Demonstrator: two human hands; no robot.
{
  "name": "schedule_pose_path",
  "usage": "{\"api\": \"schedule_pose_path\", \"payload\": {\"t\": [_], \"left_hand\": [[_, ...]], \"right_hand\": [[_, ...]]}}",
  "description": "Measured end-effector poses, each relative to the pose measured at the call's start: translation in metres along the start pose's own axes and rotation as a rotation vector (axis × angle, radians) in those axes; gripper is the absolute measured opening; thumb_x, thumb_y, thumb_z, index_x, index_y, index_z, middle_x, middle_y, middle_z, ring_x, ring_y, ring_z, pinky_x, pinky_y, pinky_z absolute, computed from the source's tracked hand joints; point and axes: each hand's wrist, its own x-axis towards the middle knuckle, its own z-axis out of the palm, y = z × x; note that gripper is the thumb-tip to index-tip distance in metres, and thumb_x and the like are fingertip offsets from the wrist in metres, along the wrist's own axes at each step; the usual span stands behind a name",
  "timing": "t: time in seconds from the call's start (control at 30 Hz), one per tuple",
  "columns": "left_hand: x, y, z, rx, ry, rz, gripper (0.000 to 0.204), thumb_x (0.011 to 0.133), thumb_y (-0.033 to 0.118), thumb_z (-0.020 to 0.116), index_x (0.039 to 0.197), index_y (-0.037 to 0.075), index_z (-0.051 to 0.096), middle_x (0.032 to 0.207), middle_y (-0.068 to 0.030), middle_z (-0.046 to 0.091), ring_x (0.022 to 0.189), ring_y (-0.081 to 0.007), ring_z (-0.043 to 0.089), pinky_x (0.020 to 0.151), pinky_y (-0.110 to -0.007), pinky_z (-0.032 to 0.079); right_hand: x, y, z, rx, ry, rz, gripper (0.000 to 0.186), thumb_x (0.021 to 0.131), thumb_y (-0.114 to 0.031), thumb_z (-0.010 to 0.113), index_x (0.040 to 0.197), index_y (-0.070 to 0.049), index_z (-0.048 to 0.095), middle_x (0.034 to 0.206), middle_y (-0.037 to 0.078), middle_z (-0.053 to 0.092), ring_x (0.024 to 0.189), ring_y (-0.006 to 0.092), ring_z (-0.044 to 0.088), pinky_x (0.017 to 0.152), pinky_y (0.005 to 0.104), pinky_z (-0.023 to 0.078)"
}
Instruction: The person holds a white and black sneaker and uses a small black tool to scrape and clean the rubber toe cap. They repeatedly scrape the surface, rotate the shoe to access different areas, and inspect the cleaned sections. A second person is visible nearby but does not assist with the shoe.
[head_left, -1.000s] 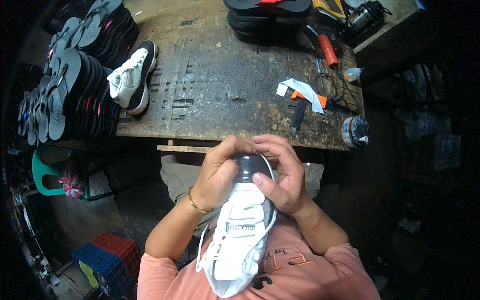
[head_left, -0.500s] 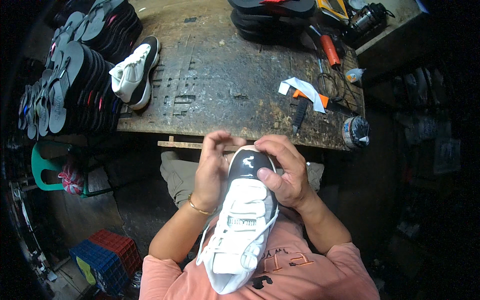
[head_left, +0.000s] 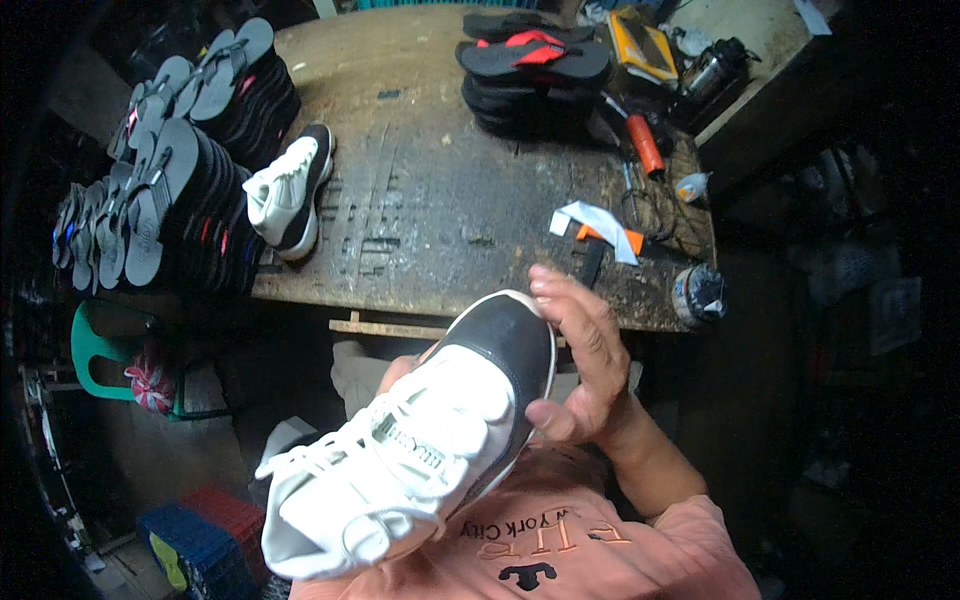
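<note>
A white high-top sneaker with a black toe and white laces is tilted in front of my chest, its toe up and to the right. My left hand is mostly hidden behind the shoe and supports it from below; only a small part shows at its left edge. At the toe's right side, my right hand has its thumb on the sole edge and its fingertips at the toe rim. A similar white and black sneaker lies on the left of the worktable.
Stacked grey flip-flops fill the table's left; black ones with red straps stand far back. At right lie a white strip, an orange-handled tool, a red-handled tool and a jar. A green chair and crates are at left.
The sneaker has turned, its heel swinging left and its toe now pointing up-right. My left hand has gone from beside the toe to behind the shoe; my right hand has shifted to the toe's right edge.
</note>
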Motion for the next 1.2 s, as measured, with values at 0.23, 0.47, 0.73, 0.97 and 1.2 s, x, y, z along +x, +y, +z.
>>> {"api": "schedule_pose_path", "payload": {"t": [0.23, 0.47, 0.73, 0.97, 1.2], "left_hand": [[-0.013, -0.008, 0.073, 0.151, -0.017, -0.166, 0.086, 0.087, 0.047, 0.065, 0.149, -0.007, 0.038, 0.139, -0.0252, 0.057, 0.121, -0.0311, 0.064, 0.104, -0.04, 0.052], [-0.043, -0.006, 0.109, 0.299, 0.079, -0.252, 0.104, 0.081, 0.053, 0.071, 0.151, -0.013, 0.032, 0.145, -0.0303, 0.053, 0.128, -0.0323, 0.061, 0.11, -0.04, 0.047], [-0.061, 0.006, 0.087, 0.444, 0.187, -0.341, 0.105, 0.071, 0.043, 0.068, 0.153, -0.013, 0.034, 0.146, -0.0309, 0.053, 0.133, -0.0326, 0.056, 0.116, -0.038, 0.04], [-0.065, 0.003, 0.085, 0.494, 0.114, -0.316, 0.103, 0.077, 0.049, 0.064, 0.151, -0.015, 0.035, 0.146, -0.0321, 0.052, 0.133, -0.0333, 0.056, 0.117, -0.039, 0.037], [-0.072, 0.004, 0.084, 0.532, 0.126, -0.294, 0.101, 0.079, 0.05, 0.06, 0.15, -0.017, 0.036, 0.145, -0.0339, 0.052, 0.136, -0.0351, 0.054, 0.118, -0.041, 0.035]], "right_hand": [[-0.003, -0.022, 0.016, 0.158, 0.1, -0.109, 0.09, 0.091, -0.074, 0.058, 0.142, -0.003, 0.035, 0.132, 0.027, 0.043, 0.123, 0.0474, 0.055, 0.1, 0.0568, 0.05], [0.013, -0.074, 0.034, 0.278, 0.457, -0.154, 0.081, 0.091, -0.081, 0.043, 0.138, -0.015, 0.046, 0.124, 0.024, 0.05, 0.123, 0.0447, 0.052, 0.086, 0.0509, 0.063], [0.018, -0.097, 0.041, 0.249, 0.573, -0.098, 0.064, 0.097, -0.074, 0.042, 0.132, -0.022, 0.05, 0.118, 0.015, 0.051, 0.113, 0.0363, 0.058, 0.094, 0.0602, 0.058], [0.017, -0.109, 0.051, 0.15, 0.666, -0.029, 0.052, 0.101, -0.066, 0.041, 0.128, -0.023, 0.05, 0.114, 0.014, 0.052, 0.103, 0.0325, 0.059, 0.093, 0.063, 0.054], [0.022, -0.133, 0.024, 0.175, 0.42, 0.197, 0.031, 0.102, -0.048, 0.053, 0.126, -0.028, 0.049, 0.114, 0.007, 0.052, 0.106, 0.0263, 0.058, 0.105, 0.0625, 0.046]]}}
